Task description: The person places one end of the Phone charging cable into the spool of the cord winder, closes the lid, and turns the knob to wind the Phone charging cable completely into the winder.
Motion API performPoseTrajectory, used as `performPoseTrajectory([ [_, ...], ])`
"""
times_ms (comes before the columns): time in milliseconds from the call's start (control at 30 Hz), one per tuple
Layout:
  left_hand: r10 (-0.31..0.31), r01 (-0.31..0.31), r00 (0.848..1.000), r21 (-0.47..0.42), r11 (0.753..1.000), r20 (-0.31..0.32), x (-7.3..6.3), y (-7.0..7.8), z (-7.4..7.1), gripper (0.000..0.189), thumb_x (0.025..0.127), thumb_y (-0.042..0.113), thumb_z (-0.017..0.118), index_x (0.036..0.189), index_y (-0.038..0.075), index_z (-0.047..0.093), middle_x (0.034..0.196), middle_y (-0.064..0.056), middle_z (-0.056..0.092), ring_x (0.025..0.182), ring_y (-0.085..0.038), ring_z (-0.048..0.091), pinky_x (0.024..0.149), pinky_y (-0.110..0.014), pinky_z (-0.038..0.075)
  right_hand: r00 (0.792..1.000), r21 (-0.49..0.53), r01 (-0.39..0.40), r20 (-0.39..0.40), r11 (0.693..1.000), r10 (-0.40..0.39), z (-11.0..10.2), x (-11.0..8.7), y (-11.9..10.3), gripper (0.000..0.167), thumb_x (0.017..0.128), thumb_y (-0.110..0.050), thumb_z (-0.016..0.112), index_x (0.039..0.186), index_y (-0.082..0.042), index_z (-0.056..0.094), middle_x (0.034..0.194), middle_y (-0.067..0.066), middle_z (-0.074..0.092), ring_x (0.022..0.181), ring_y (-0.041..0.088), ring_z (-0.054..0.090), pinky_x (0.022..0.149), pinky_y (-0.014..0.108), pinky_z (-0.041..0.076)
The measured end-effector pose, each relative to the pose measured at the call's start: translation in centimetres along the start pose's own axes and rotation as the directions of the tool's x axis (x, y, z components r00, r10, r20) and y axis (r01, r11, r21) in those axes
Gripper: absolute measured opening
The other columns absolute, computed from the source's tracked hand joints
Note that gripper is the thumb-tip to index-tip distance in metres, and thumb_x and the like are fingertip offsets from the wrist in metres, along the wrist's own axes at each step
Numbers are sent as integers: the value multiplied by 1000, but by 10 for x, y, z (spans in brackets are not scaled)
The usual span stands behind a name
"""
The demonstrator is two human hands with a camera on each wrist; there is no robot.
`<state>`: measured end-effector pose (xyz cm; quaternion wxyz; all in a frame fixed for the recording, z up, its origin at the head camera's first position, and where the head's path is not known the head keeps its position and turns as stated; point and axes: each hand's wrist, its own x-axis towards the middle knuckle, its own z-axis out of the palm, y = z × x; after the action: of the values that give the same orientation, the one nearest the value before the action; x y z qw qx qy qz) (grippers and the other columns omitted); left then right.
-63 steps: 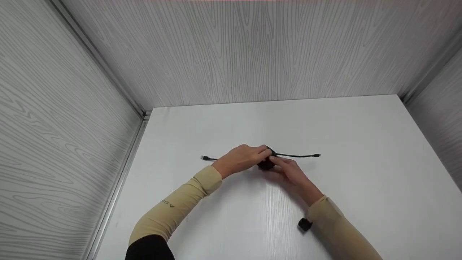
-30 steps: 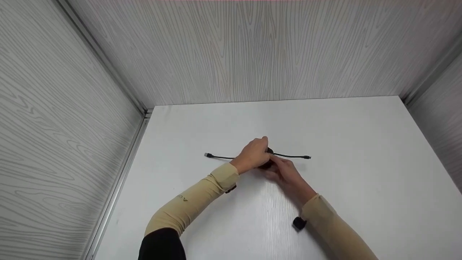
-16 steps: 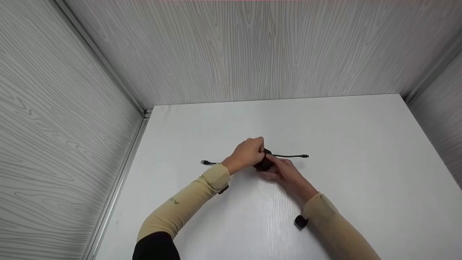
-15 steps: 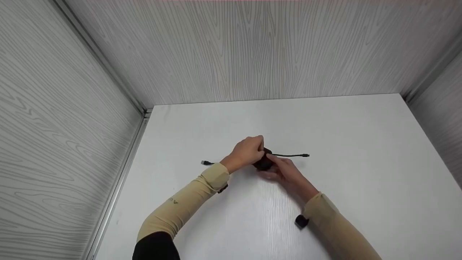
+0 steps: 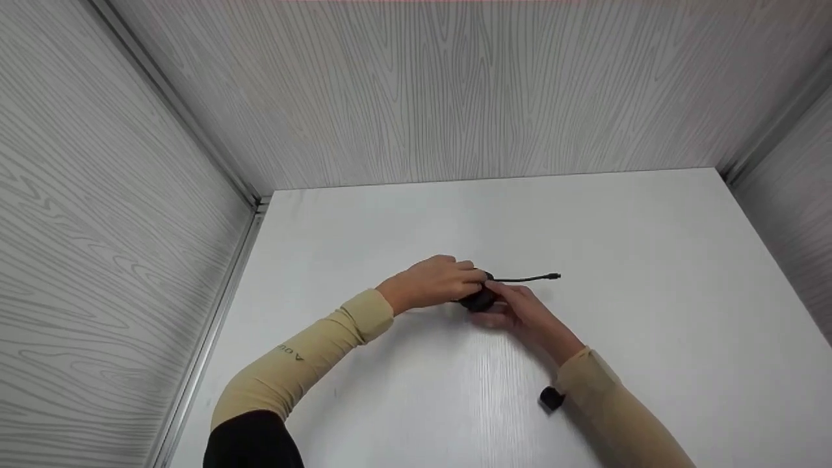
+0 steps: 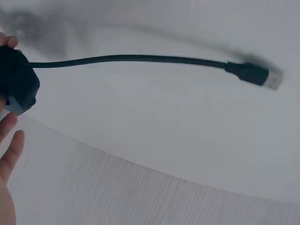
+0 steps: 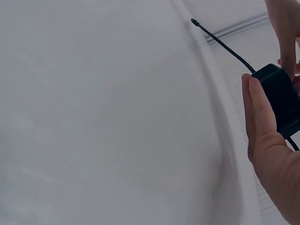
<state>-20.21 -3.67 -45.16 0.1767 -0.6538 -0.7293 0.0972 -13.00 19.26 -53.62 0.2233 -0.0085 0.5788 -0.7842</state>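
Note:
Both hands hold a black, rounded block just above the white table, with a short black cable coming out of opposite sides. Fingers of my left hand lie over its upper left edge. My right hand grips it from the right, thumb on the near face and fingers beneath. A USB-A plug ends the left length in the left wrist view; in the head view the left hand hides it. Its other end has a smaller plug. In the right wrist view the block is tilted.
The white table runs back to a wood-grain wall. Another such wall stands along the left. A small black box sits at the right sleeve's cuff.
The left wrist has turned and shifted left, its fingers now more stretched over the block. The USB-A plug has gone from sight in the head view. The right hand has barely moved.

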Motion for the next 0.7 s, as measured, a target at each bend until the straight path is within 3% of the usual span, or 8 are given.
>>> performPoseTrajectory([
  [133, 152, -145, 988, 187, 972, -24, -2, -3, -1, 12, 103, 13, 67, 110, 19, 73, 113, 9, 64, 96, -9, 65, 67, -24, 55, 999, -34, -23, 30, 999, 24, 0, -2, -3, 52, 112, -34, 53, 148, 3, 56, 136, 7, 72, 117, 17, 75, 89, 26, 62],
  [300, 269, -266, 963, 240, 934, 21, -1, -11, -7, 12, 103, 12, 66, 112, 19, 71, 126, 7, 65, 95, -11, 64, 66, -24, 57, 999, -41, -23, 29, 999, 24, 0, 0, -5, 52, 112, -34, 53, 149, 2, 55, 135, 6, 71, 118, 16, 74, 86, 25, 63],
  [500, 344, -366, 930, 253, 896, 128, 7, -17, -15, 17, 103, 9, 66, 114, 21, 72, 140, 9, 62, 97, -12, 67, 70, -26, 59, 999, -26, -39, 10, 999, 39, 0, 1, -3, 51, 112, -34, 53, 148, 2, 57, 134, 6, 72, 117, 15, 75, 88, 26, 62],
  [700, 368, -407, 911, 263, 875, 183, 10, -20, -20, 17, 104, 14, 65, 115, 24, 74, 135, 11, 64, 92, -12, 69, 69, -27, 60, 999, 23, -32, 0, 999, 32, 3, 0, 1, 52, 111, -34, 55, 149, 2, 56, 135, 7, 72, 118, 16, 75, 90, 26, 62],
])
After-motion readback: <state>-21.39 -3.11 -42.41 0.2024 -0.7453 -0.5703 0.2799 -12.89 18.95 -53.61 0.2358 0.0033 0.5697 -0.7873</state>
